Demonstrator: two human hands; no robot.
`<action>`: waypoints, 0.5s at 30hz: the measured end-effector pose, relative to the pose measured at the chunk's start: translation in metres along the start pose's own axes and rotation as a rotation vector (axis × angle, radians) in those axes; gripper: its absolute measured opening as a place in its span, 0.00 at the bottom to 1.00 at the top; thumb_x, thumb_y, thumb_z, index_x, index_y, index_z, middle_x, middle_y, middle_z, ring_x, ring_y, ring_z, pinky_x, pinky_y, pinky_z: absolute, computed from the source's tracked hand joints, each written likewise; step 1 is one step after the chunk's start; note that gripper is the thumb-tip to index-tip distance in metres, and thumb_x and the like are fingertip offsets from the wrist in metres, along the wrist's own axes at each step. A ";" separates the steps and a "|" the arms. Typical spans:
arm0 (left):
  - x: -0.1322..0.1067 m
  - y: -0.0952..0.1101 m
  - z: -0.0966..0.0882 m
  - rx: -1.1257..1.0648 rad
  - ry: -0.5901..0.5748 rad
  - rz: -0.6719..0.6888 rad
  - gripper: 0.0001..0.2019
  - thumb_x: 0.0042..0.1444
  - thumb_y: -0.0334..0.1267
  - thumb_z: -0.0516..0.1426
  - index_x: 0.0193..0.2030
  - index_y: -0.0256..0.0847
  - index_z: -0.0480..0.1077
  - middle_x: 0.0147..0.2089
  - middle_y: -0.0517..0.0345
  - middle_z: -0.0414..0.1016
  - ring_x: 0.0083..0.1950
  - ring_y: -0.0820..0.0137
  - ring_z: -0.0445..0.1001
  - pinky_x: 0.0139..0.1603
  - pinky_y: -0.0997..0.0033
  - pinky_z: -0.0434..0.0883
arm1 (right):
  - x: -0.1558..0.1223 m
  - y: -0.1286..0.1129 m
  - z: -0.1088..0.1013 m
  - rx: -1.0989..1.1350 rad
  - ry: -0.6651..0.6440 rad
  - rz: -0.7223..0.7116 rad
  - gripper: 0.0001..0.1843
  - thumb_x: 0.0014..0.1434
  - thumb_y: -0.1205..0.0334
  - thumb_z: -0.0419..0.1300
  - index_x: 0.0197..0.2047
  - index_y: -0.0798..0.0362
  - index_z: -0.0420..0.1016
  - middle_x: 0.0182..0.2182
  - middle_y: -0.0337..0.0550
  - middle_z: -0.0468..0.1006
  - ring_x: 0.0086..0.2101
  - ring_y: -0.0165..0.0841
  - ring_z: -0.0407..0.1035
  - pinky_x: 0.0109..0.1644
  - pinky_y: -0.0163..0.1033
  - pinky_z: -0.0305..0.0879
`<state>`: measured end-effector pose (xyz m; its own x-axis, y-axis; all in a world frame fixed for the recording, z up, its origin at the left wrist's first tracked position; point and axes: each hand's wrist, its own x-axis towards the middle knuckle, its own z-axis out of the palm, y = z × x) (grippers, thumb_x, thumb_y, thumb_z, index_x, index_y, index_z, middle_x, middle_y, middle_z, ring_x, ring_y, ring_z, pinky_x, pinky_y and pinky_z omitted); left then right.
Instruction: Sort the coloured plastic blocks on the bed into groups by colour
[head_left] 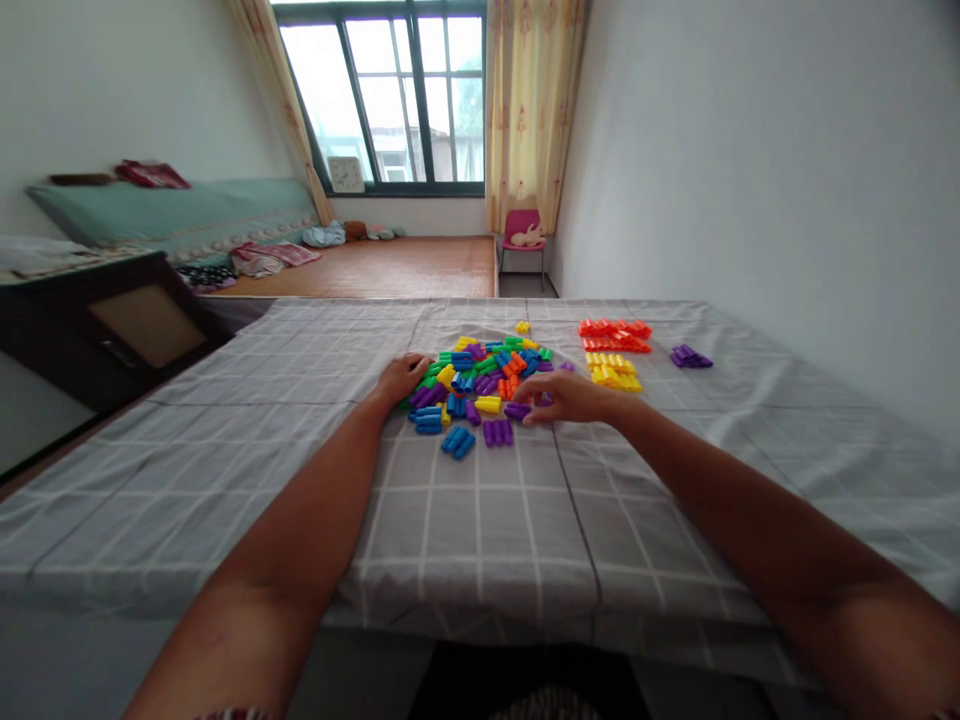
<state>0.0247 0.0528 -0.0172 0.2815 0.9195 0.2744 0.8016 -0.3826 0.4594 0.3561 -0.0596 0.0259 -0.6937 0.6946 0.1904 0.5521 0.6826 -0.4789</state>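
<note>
A heap of mixed coloured plastic blocks (480,378) lies on a grey checked cloth (300,440). My left hand (402,376) rests at the heap's left edge, fingers curled over blocks there. My right hand (561,397) reaches in from the right, its fingertips pinched on a purple block (517,410) at the heap's near right side. Sorted groups lie to the right: red blocks (615,335), yellow blocks (613,370) and a small group of purple blocks (690,357).
The cloth covers a wide flat surface that ends close to me. A dark wooden cabinet (112,325) stands at the left. Beyond are a wooden platform, a green cushion, a pink chair (523,235) and a window. A white wall runs along the right.
</note>
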 end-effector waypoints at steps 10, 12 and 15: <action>0.003 -0.007 0.002 0.007 0.007 0.026 0.22 0.61 0.44 0.46 0.46 0.37 0.79 0.48 0.53 0.80 0.50 0.66 0.74 0.53 0.72 0.67 | -0.004 0.038 -0.023 0.255 0.417 0.156 0.18 0.59 0.53 0.60 0.49 0.54 0.77 0.41 0.46 0.81 0.38 0.36 0.76 0.44 0.43 0.72; 0.004 -0.009 0.004 0.003 0.011 0.028 0.23 0.60 0.45 0.46 0.46 0.37 0.79 0.48 0.51 0.80 0.49 0.65 0.75 0.53 0.72 0.67 | -0.020 0.069 -0.044 0.312 0.635 0.259 0.20 0.58 0.51 0.61 0.49 0.54 0.75 0.40 0.46 0.81 0.38 0.36 0.76 0.43 0.44 0.73; 0.006 -0.012 0.004 0.002 0.011 0.031 0.23 0.60 0.46 0.46 0.46 0.37 0.79 0.49 0.50 0.80 0.50 0.64 0.75 0.53 0.71 0.67 | -0.062 0.127 -0.073 0.252 0.974 0.439 0.19 0.56 0.52 0.61 0.47 0.55 0.75 0.37 0.45 0.81 0.36 0.35 0.76 0.42 0.43 0.74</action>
<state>0.0190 0.0637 -0.0246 0.3003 0.9062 0.2976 0.7935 -0.4105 0.4493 0.5032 0.0004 0.0162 0.2639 0.8233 0.5025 0.4742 0.3429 -0.8108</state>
